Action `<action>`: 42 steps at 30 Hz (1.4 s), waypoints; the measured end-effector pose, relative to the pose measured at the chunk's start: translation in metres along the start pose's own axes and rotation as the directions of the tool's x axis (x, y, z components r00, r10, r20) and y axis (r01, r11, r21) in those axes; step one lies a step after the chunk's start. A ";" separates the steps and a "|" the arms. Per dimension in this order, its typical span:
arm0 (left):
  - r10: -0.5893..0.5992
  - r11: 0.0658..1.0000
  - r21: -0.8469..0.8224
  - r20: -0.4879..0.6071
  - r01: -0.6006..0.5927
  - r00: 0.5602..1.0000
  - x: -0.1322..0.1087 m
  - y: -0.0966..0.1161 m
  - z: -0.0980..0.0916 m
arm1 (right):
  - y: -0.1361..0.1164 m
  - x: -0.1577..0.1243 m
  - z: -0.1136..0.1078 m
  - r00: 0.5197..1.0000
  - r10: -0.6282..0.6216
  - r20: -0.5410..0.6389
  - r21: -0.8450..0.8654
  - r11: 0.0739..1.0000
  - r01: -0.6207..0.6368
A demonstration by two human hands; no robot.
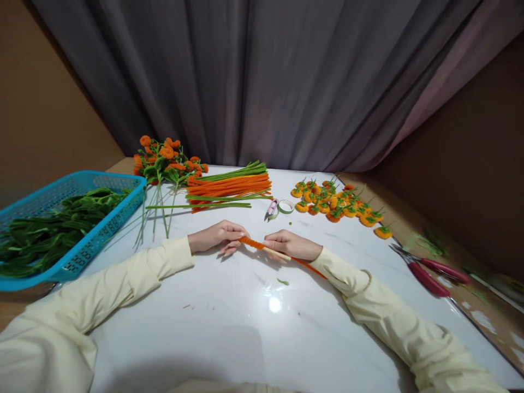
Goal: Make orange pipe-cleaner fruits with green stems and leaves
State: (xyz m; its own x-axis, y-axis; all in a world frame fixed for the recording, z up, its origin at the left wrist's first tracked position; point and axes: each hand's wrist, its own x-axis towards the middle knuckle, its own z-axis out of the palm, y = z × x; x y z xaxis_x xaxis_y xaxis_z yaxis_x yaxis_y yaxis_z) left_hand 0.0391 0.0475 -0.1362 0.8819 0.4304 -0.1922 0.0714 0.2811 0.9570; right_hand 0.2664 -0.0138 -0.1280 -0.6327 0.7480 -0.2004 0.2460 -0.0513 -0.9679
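An orange pipe cleaner (252,243) is coiled in tight turns around a pale thin stick (278,254). My left hand (219,238) is closed on the coiled end, thumb and forefinger pinching it, the lower fingers curled loosely. At the other side, my right hand (295,244) is closed where the coil stops, fingers on the pipe cleaner by the stick. The loose length of pipe cleaner trails out under the right wrist. The right fingertips are partly hidden behind the stick. Both hands are just above the white tabletop (196,333).
Orange pipe cleaners (229,188) and green ones (241,172) lie ahead, near pink snips (271,209) and a tape roll (285,207). A blue basket (102,229) holds green leaves. Orange flowers (167,153), yellow-orange flower heads (333,203) and red-handled pliers (428,278) lie around.
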 end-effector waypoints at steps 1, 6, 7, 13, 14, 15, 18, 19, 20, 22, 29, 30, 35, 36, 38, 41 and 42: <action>0.010 1.000 -0.007 -0.006 -0.010 1.000 0.001 0.000 0.000 | 0.000 0.000 0.001 1.000 -0.012 -0.014 0.019 1.000 0.012; 0.035 0.997 -0.073 -0.057 -0.039 0.998 0.003 0.000 0.000 | 0.004 0.004 0.002 0.998 -0.025 -0.057 0.125 0.992 0.032; 0.041 0.996 -0.081 -0.069 -0.046 0.997 0.003 0.000 0.000 | 0.004 0.004 0.002 0.998 -0.025 -0.066 0.145 0.989 0.035; 0.102 0.994 -0.010 -0.138 -0.104 0.985 0.003 -0.004 0.003 | 0.004 0.007 0.005 0.993 -0.002 -0.119 0.252 0.967 0.032; 0.123 0.992 0.017 -0.149 -0.122 0.981 0.003 -0.005 0.004 | 0.003 0.006 0.005 0.993 0.007 -0.120 0.269 0.963 0.026; 0.151 0.988 0.046 -0.161 -0.145 0.975 0.003 -0.006 0.005 | 0.002 0.006 0.006 0.993 0.017 -0.120 0.288 0.957 0.019; 0.242 0.967 0.129 -0.205 -0.218 0.948 0.004 -0.008 0.009 | 0.003 0.005 0.009 0.992 0.042 -0.121 0.347 0.938 0.002; 0.267 0.959 0.160 -0.225 -0.235 0.937 0.004 -0.009 0.011 | 0.003 0.004 0.009 0.991 0.050 -0.121 0.365 0.931 -0.002; 0.289 0.950 0.193 -0.246 -0.245 0.925 0.004 -0.010 0.012 | 0.004 0.004 0.009 0.991 0.056 -0.123 0.380 0.925 -0.005; 0.327 0.928 0.274 -0.280 -0.251 0.902 0.004 -0.011 0.015 | 0.005 0.005 0.009 0.990 0.066 -0.123 0.404 0.915 -0.011; 0.493 0.714 0.681 -0.329 -0.160 0.805 -0.001 -0.011 0.023 | 0.005 0.009 0.007 0.990 0.105 -0.091 0.429 0.902 -0.056; 0.516 0.665 0.735 -0.326 -0.130 0.792 -0.001 -0.010 0.024 | 0.004 0.009 0.007 0.990 0.114 -0.086 0.426 0.902 -0.067; 0.582 0.480 0.875 -0.267 -0.059 0.768 -0.003 -0.008 0.023 | -0.001 0.006 0.006 0.985 0.168 -0.034 0.384 0.913 -0.142; 0.582 0.468 0.882 -0.257 -0.059 0.772 -0.003 -0.008 0.023 | -0.002 0.006 0.005 0.984 0.176 -0.024 0.374 0.914 -0.155; 0.573 0.458 0.888 -0.248 -0.055 0.781 -0.002 -0.008 0.022 | -0.004 0.005 0.004 0.982 0.190 -0.006 0.357 0.917 -0.175; 0.557 0.452 0.891 -0.240 -0.047 0.795 -0.002 -0.007 0.021 | -0.005 0.004 0.000 0.979 0.202 0.018 0.333 0.922 -0.197; 0.554 0.452 0.891 -0.237 -0.049 0.798 -0.002 -0.007 0.020 | -0.004 0.003 -0.001 0.978 0.205 0.030 0.329 0.922 -0.203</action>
State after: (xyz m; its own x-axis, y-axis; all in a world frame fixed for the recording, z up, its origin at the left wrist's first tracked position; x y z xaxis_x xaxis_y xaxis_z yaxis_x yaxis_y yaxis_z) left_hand 0.0462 0.0276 -0.1383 0.6334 0.7023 0.3250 0.4036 -0.6581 0.6356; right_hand 0.2642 -0.0101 -0.1241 -0.5906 0.7016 -0.3987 0.1138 -0.4167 -0.9019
